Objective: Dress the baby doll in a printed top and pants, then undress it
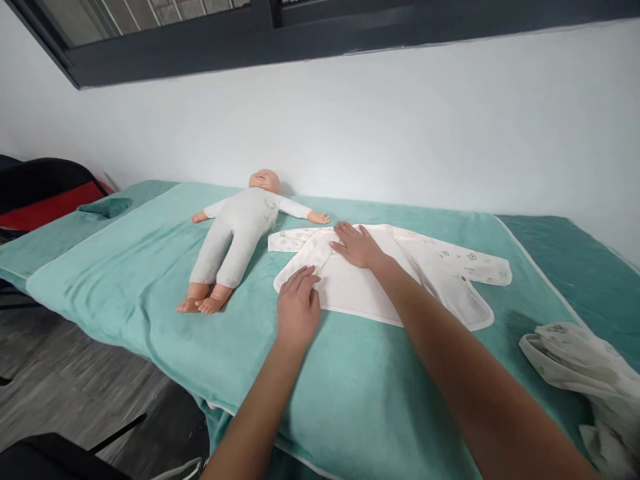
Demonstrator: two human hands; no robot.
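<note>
A white baby jacket (360, 287) with a small printed pattern on its sleeves lies opened out on the green cloth, its front panels spread to both sides. My left hand (299, 303) rests on its lower left panel, fingers stretched out. Higher up, near the collar, my right hand (357, 245) lies flat on the fabric with the fingers spread. Left of the jacket a baby doll (240, 223) in a white body suit lies on its back, arms out. One doll hand is close to the jacket's left sleeve.
A crumpled white patterned garment (575, 360) sits at the right on the green cloth (125, 280) covering the table. Behind is a white wall (400, 133) under a dark window frame (325, 33). Black and red chairs (50, 193) stand at the left.
</note>
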